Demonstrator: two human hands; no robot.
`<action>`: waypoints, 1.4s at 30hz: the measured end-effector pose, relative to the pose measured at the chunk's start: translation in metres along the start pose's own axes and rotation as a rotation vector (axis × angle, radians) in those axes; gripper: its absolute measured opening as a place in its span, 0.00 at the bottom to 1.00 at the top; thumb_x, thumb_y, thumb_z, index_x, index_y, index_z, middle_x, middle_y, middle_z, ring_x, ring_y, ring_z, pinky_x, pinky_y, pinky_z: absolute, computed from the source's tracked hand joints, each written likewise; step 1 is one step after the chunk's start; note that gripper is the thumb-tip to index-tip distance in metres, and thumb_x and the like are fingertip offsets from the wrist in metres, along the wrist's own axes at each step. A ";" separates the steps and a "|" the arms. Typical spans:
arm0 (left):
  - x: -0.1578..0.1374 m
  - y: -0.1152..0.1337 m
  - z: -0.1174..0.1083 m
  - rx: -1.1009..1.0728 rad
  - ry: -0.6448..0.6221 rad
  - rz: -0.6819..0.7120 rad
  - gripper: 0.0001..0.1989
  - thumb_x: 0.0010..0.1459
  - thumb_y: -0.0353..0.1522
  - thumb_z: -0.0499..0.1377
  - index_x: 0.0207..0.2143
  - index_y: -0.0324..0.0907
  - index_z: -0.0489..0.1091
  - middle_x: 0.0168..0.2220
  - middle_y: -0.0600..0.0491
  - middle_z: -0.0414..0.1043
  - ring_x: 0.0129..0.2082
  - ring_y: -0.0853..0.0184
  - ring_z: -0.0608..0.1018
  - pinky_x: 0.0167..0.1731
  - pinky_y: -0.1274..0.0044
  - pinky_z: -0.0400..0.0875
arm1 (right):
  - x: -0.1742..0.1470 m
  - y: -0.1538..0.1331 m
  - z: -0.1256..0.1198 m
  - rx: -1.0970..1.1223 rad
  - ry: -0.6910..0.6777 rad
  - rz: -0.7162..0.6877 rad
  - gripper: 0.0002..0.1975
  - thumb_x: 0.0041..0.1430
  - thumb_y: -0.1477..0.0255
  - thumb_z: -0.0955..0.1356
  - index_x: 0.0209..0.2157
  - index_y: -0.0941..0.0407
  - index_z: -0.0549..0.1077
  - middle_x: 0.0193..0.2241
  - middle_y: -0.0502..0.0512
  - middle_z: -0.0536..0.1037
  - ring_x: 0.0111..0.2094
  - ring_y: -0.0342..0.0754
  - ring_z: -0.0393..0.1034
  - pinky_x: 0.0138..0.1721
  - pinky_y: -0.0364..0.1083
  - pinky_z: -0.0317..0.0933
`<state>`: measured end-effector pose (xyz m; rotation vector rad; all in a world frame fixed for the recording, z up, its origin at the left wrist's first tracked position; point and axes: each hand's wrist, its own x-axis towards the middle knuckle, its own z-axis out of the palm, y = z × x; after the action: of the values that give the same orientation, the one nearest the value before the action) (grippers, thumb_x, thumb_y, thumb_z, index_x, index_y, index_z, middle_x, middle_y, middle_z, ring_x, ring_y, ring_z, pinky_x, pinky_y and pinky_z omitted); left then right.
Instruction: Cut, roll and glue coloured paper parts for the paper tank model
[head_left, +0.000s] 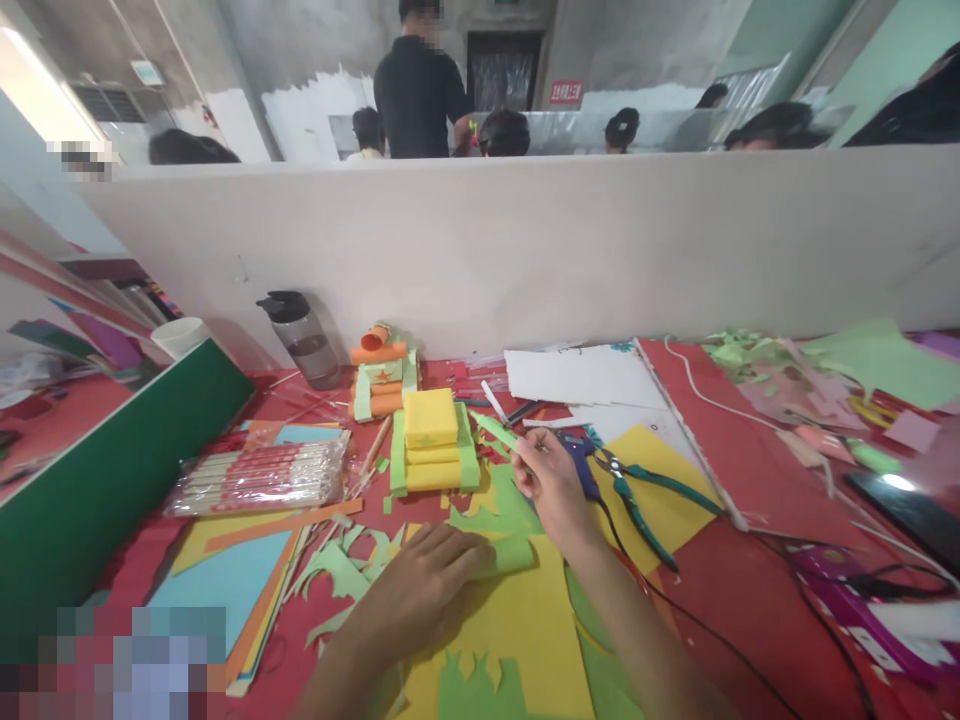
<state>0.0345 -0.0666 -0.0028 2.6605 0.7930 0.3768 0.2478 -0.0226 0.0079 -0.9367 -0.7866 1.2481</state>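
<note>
My left hand (435, 575) rests palm down over yellow paper (540, 620), its fingers curled on the end of a green paper roll (514, 556). Between thumb and fingertips, my right hand (549, 475) pinches a slim light green pointed stick (495, 430), raised above the table; whether it is rolled paper or a pen I cannot tell. Its tip points left toward a yellow paper block (431, 418) on a yellow and green paper base. Green paper with jagged cut edges (480, 690) lies near the front. Light green scraps (337, 570) lie left of my left hand.
Pliers (637, 500) and a blue glue gun (579, 462) with a cord lie right. An orange paper model (381, 375), a water bottle (304, 340) and bagged sticks (259, 475) stand or lie left. A white partition (465, 250) closes off the back; people are beyond it.
</note>
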 end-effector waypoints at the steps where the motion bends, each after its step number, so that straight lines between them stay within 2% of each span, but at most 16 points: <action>1: 0.000 -0.001 0.002 -0.010 -0.002 -0.017 0.18 0.64 0.27 0.53 0.55 0.46 0.65 0.51 0.46 0.74 0.47 0.57 0.75 0.46 0.67 0.70 | 0.000 0.000 0.000 0.002 -0.006 -0.001 0.17 0.57 0.63 0.73 0.29 0.53 0.60 0.23 0.44 0.69 0.20 0.39 0.57 0.19 0.38 0.49; 3: -0.003 -0.004 0.004 -0.056 0.013 -0.066 0.19 0.63 0.25 0.52 0.55 0.46 0.65 0.49 0.47 0.74 0.47 0.57 0.75 0.47 0.66 0.70 | 0.000 -0.001 0.000 -0.007 -0.010 0.003 0.17 0.57 0.63 0.72 0.28 0.53 0.60 0.24 0.45 0.70 0.20 0.39 0.57 0.18 0.38 0.48; 6: -0.009 -0.011 -0.001 -0.219 0.079 -0.179 0.20 0.65 0.28 0.52 0.58 0.48 0.63 0.52 0.46 0.73 0.52 0.56 0.74 0.50 0.66 0.69 | 0.000 -0.001 -0.002 -0.003 -0.012 0.010 0.18 0.57 0.63 0.73 0.28 0.53 0.60 0.25 0.46 0.72 0.20 0.39 0.57 0.18 0.39 0.48; 9: -0.015 -0.017 -0.012 -0.468 0.223 -0.355 0.21 0.66 0.35 0.53 0.61 0.48 0.61 0.58 0.46 0.68 0.57 0.56 0.71 0.54 0.66 0.67 | -0.001 -0.002 -0.002 0.024 -0.018 0.004 0.16 0.56 0.63 0.73 0.32 0.52 0.62 0.27 0.48 0.75 0.20 0.39 0.59 0.18 0.38 0.49; 12: -0.020 -0.024 -0.020 -0.760 0.405 -0.501 0.23 0.64 0.40 0.56 0.60 0.47 0.62 0.60 0.46 0.66 0.58 0.55 0.71 0.53 0.68 0.68 | -0.003 -0.006 0.000 0.050 -0.035 -0.008 0.16 0.56 0.65 0.74 0.40 0.51 0.65 0.31 0.50 0.78 0.23 0.40 0.64 0.21 0.39 0.55; 15: -0.022 -0.030 -0.020 -1.031 0.531 -0.603 0.25 0.62 0.43 0.57 0.59 0.43 0.64 0.55 0.44 0.72 0.53 0.55 0.74 0.46 0.71 0.71 | -0.007 -0.011 0.002 0.076 -0.082 -0.021 0.22 0.57 0.67 0.73 0.50 0.48 0.64 0.34 0.50 0.79 0.24 0.41 0.67 0.25 0.40 0.60; 18: -0.019 -0.032 -0.019 -1.273 0.594 -0.608 0.24 0.61 0.44 0.56 0.54 0.40 0.68 0.48 0.43 0.75 0.47 0.56 0.78 0.43 0.69 0.73 | -0.009 -0.013 0.003 0.053 -0.129 -0.026 0.27 0.58 0.66 0.72 0.56 0.46 0.61 0.35 0.50 0.78 0.24 0.42 0.68 0.26 0.43 0.63; 20: -0.017 -0.030 -0.022 -1.396 0.626 -0.595 0.21 0.60 0.43 0.56 0.49 0.40 0.70 0.44 0.44 0.76 0.44 0.57 0.79 0.43 0.68 0.73 | -0.010 -0.012 0.003 0.028 -0.147 -0.018 0.25 0.59 0.64 0.71 0.56 0.46 0.62 0.34 0.50 0.77 0.23 0.43 0.69 0.25 0.43 0.64; 22: -0.015 -0.028 -0.025 -1.474 0.645 -0.595 0.18 0.59 0.42 0.57 0.46 0.40 0.70 0.41 0.45 0.76 0.42 0.58 0.79 0.45 0.67 0.73 | -0.010 -0.011 0.003 0.013 -0.170 -0.006 0.20 0.59 0.62 0.71 0.52 0.48 0.67 0.32 0.49 0.75 0.21 0.42 0.69 0.23 0.43 0.63; 25: -0.015 -0.027 -0.026 -1.485 0.614 -0.568 0.17 0.58 0.40 0.60 0.48 0.42 0.68 0.41 0.47 0.76 0.42 0.60 0.79 0.43 0.69 0.73 | -0.010 -0.007 0.004 -0.005 -0.205 0.005 0.14 0.58 0.61 0.72 0.43 0.51 0.72 0.30 0.49 0.73 0.21 0.42 0.67 0.21 0.42 0.62; 29: -0.015 -0.026 -0.023 -1.389 0.545 -0.560 0.27 0.54 0.39 0.65 0.55 0.47 0.63 0.46 0.47 0.76 0.39 0.62 0.79 0.34 0.74 0.73 | -0.011 -0.004 0.004 -0.033 -0.196 0.001 0.13 0.55 0.65 0.74 0.42 0.52 0.74 0.26 0.47 0.71 0.22 0.41 0.65 0.22 0.41 0.60; 31: -0.015 -0.024 -0.024 -1.341 0.527 -0.567 0.29 0.53 0.39 0.67 0.56 0.47 0.64 0.49 0.46 0.75 0.42 0.61 0.79 0.36 0.75 0.73 | -0.012 -0.002 0.005 -0.039 -0.186 0.005 0.12 0.55 0.66 0.74 0.40 0.52 0.74 0.23 0.46 0.70 0.21 0.41 0.63 0.23 0.41 0.58; 34: -0.014 -0.021 -0.028 -1.311 0.507 -0.562 0.25 0.54 0.39 0.66 0.53 0.44 0.67 0.49 0.46 0.75 0.46 0.59 0.77 0.41 0.74 0.73 | -0.012 0.001 0.005 -0.031 -0.183 0.015 0.11 0.56 0.66 0.74 0.40 0.53 0.75 0.22 0.46 0.70 0.21 0.40 0.62 0.22 0.40 0.56; 39: -0.016 -0.019 -0.026 -1.284 0.450 -0.579 0.22 0.56 0.40 0.65 0.51 0.41 0.68 0.47 0.45 0.75 0.45 0.58 0.77 0.38 0.73 0.72 | -0.010 0.008 0.003 -0.014 -0.159 -0.004 0.11 0.60 0.61 0.71 0.39 0.54 0.74 0.18 0.45 0.69 0.19 0.40 0.59 0.21 0.40 0.53; 42: -0.016 -0.019 -0.021 -1.233 0.430 -0.538 0.17 0.58 0.38 0.64 0.47 0.41 0.68 0.48 0.45 0.73 0.47 0.58 0.76 0.41 0.72 0.72 | -0.010 0.012 0.003 -0.011 -0.149 -0.023 0.12 0.63 0.59 0.69 0.38 0.54 0.71 0.15 0.43 0.66 0.18 0.40 0.57 0.21 0.40 0.52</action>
<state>0.0055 -0.0550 0.0061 1.1906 0.9180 0.9182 0.2386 -0.0310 -0.0014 -0.8478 -0.9191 1.3055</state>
